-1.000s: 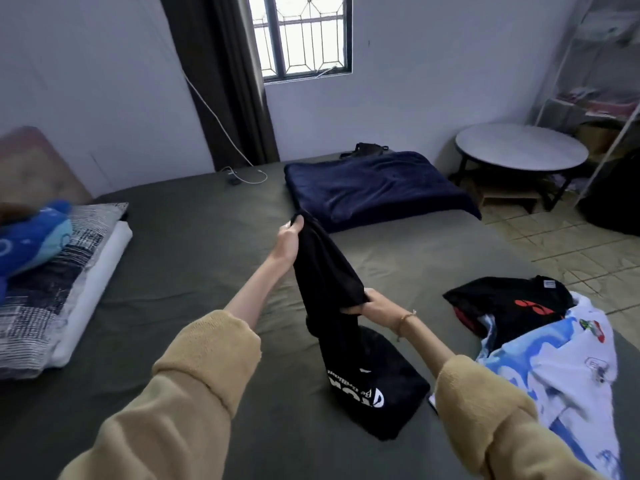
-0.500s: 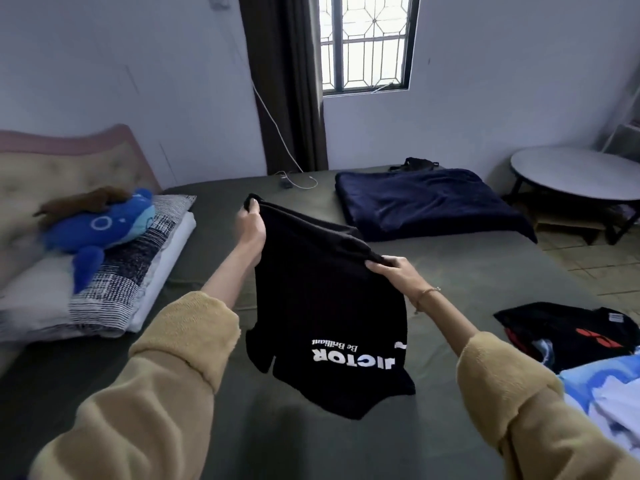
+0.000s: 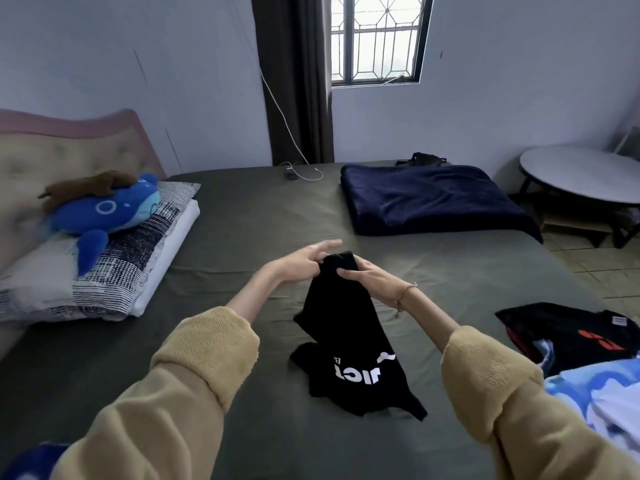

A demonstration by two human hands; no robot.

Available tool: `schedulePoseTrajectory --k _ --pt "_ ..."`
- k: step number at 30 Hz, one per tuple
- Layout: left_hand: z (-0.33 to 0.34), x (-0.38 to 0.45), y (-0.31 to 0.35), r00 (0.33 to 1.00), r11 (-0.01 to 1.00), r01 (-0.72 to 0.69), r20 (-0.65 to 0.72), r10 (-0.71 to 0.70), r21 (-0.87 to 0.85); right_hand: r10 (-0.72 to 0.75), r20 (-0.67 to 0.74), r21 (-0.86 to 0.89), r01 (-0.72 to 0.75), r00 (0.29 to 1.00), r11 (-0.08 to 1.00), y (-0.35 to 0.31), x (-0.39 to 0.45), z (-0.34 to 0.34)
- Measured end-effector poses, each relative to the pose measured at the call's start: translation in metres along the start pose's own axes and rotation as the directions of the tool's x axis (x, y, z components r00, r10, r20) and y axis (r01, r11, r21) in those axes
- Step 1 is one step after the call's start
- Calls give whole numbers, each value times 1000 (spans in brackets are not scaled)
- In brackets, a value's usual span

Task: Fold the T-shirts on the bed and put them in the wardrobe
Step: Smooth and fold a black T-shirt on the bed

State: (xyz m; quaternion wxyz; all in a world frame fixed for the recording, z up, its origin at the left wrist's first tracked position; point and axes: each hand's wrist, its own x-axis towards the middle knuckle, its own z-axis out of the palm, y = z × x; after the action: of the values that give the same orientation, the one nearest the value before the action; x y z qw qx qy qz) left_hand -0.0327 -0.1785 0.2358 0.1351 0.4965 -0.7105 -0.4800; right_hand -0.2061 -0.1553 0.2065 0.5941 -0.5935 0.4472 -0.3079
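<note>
A black T-shirt (image 3: 349, 344) with white lettering hangs bunched over the middle of the dark green bed (image 3: 242, 237), its lower part resting on the sheet. My right hand (image 3: 367, 275) pinches its gathered top edge. My left hand (image 3: 304, 259) is beside that edge with the fingers stretched out and blurred, touching the cloth. A second black T-shirt (image 3: 568, 330) with a red print lies crumpled at the right side of the bed, next to a blue and white T-shirt (image 3: 595, 393).
A folded navy blanket (image 3: 433, 202) lies at the far right of the bed. Pillows (image 3: 104, 258) with a blue plush toy (image 3: 104, 209) sit at the left by the headboard. A round table (image 3: 581, 174) stands on the tiled floor at the right. A charger cable (image 3: 298, 173) lies near the wall.
The shirt was held spread wide between both hands; now the hands have come together at its top edge and the shirt hangs bunched, lower on the bed. The view has shifted left.
</note>
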Motion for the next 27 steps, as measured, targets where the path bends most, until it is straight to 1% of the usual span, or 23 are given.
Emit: schedulePoseTrajectory --k 1,2,3,5,7,9,10,12,14,15,16,17,19,20,21,22,23,24,25,27 --pt "3 1 -2 998 999 -19 55 16 43 19 22 16 -19 1000 1000 5 0 -1" --pt "7 4 -6 998 995 -27 56 21 95 31 30 37 -33 999 999 10 -1 -2" --pt "9 6 -11 1000 991 -30 12 28 133 48 31 63 -50 998 997 13 -1 -4" --pt "13 10 -23 991 988 -12 -129 33 157 78 34 135 -82 996 987 16 -2 -6" --pt "13 10 -32 971 985 -2 -234 44 174 102 37 145 -106 994 984 16 -4 -11" --pt "10 8 -33 948 977 -11 -309 79 214 123 -10 47 -122 992 991 18 -4 -16" --pt "8 6 -32 944 972 -13 -317 89 235 117 -77 -59 -122 990 991 21 -3 -19" --pt "4 2 -26 960 966 14 -274 59 258 61 -237 -300 -133 970 945 32 1 -25" --pt "2 1 -19 974 969 70 -228 -15 238 -7 -345 -465 -164 938 870 41 2 -25" --pt "2 1 -16 974 981 81 -223 -40 178 -27 -365 -508 -174 931 844 43 1 -23" --pt "1 2 -12 970 994 84 -233 -66 68 -30 -359 -523 -175 933 834 45 -1 -21" --pt "0 2 -9 964 995 81 -249 -95 -65 -14 -332 -513 -168 943 842 44 -5 -18" --pt "-2 3 -1 942 948 68 -293 -164 -312 76 -234 -426 -173 969 888 44 -10 -12" --pt "-4 2 2 929 898 59 -305 -208 -435 138 -166 -372 -192 976 908 44 -11 -8" --pt "-6 1 5 922 823 45 -294 -252 -566 201 -92 -331 -220 975 918 44 -13 -4" --pt "-9 0 8 921 728 36 -261 -290 -685 245 -9 -302 -236 969 924 44 -16 2" --pt "-13 -2 11 920 641 31 -228 -317 -767 272 72 -263 -245 960 933 43 -19 9" --pt "-17 -3 14 917 582 25 -213 -337 -812 275 140 -222 -240 951 945 43 -21 16" --pt "-20 -4 16 909 550 15 -217 -355 -835 251 188 -168 -220 950 961 41 -24 23" --pt "-24 -6 20 889 527 -14 -252 -382 -850 158 178 -85 -145 971 986 38 -24 34"
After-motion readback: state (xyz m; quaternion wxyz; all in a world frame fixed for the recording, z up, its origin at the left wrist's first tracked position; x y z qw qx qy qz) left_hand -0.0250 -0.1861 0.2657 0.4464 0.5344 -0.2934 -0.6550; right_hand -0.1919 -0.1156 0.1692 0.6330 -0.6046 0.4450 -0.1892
